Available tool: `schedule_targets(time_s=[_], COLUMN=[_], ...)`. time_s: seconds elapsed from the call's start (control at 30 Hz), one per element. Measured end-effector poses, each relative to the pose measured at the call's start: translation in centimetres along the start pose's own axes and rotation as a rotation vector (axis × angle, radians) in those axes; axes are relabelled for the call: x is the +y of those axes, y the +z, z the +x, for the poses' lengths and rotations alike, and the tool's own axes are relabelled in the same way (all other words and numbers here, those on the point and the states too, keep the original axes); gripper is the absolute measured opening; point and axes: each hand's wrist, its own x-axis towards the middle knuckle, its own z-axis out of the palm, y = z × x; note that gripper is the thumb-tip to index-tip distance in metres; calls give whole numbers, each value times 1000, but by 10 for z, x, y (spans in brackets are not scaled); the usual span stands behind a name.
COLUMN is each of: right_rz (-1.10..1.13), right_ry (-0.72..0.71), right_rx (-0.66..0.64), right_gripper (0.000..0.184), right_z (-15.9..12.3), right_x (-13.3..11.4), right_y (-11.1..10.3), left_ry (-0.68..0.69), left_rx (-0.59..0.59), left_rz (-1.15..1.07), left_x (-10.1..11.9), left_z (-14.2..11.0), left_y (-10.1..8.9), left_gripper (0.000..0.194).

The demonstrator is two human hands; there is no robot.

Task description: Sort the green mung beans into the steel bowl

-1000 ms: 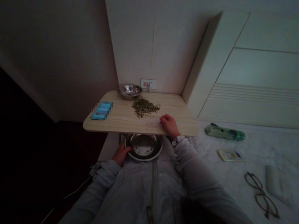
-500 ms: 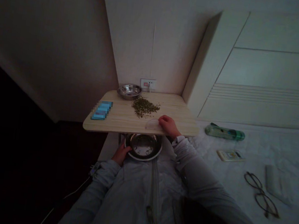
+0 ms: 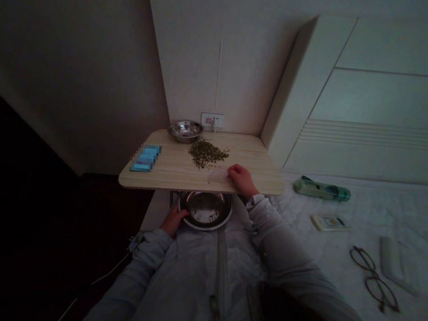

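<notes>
My left hand point(image 3: 173, 221) grips the left rim of a metal bowl point(image 3: 203, 227), thumb over the edge. The bowl sits at my lap, just below the near edge of a small wooden table point(image 3: 166, 175); a few small dark bits lie inside it. My right hand point(image 3: 240, 179) rests on the table near its front edge, fingers pinched on a thin, clear, round-edged piece point(image 3: 218, 177) that looks like plastic. Beyond it spreads a loose pile of small greenish-brown grains point(image 3: 206, 153), whose kind I cannot make out.
A second metal bowl point(image 3: 185, 132) stands at the table's back left, near a wall socket point(image 3: 211, 119). A blurred blue phone-like item point(image 3: 145, 158) lies at left. On the bed are a green bottle point(image 3: 322, 190), a phone point(image 3: 330, 223), glasses point(image 3: 374, 279) and a pale case point(image 3: 393, 261).
Almost nothing differs. Both hands, the bowl and the grains keep their places.
</notes>
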Motion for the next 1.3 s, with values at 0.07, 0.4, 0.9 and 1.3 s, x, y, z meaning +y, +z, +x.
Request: schedule_targets(time_s=[0.07, 0.4, 0.9, 1.3], right_rz=[-5, -30, -89, -186], right_ry=[-3, -2, -17, -37], right_rx=[3, -35, -44, -77], right_gripper=[14, 13, 15, 15], right_z=[0, 0, -2, -2], right_x=[0, 0, -1, 0], right_y=[0, 1, 1, 3], left_ry=[-3, -4, 12, -4], left_rx=[6, 3, -10, 16], left_rz=[-8, -21, -45, -26], left_x=[-1, 5, 1, 5], left_z=[1, -5, -2, -5], left_y=[0, 4, 2, 5], left_gripper=[45, 51, 52, 51])
